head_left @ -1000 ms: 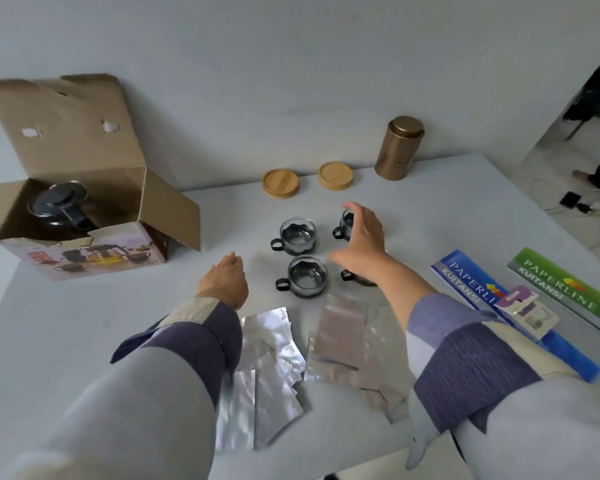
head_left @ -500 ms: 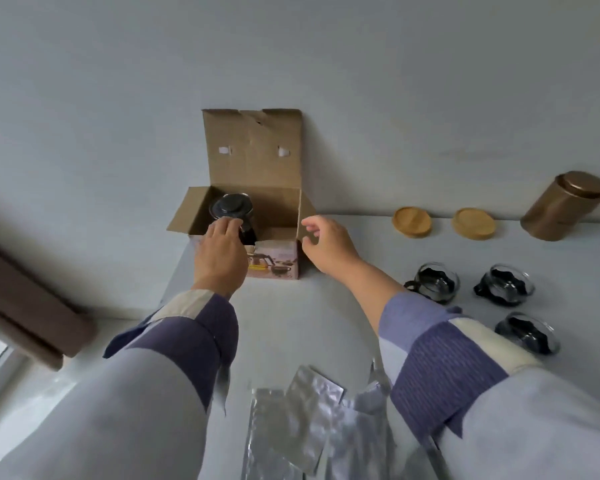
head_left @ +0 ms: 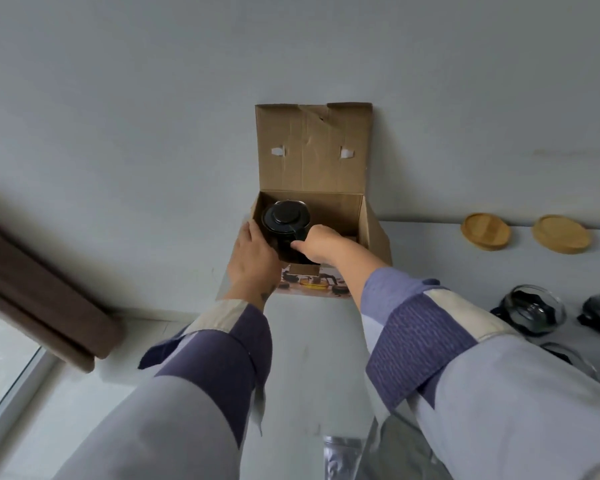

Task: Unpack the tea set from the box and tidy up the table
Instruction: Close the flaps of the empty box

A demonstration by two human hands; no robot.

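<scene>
An open cardboard box stands against the wall, its lid flap upright. Inside it sits a dark glass teapot with a round black lid. My left hand presses against the box's left front corner and the teapot's side. My right hand reaches into the box and grips the teapot's handle. Glass cups with dark holders stand on the white table at the right.
Two round wooden coasters lie by the wall at the right. Silver foil bags lie at the table's near edge. A brown curtain and a window are at the left.
My view has turned left and come closer to the box. Both hands have left the cups; the left now rests on the box's corner, the right has closed on the teapot's handle.
</scene>
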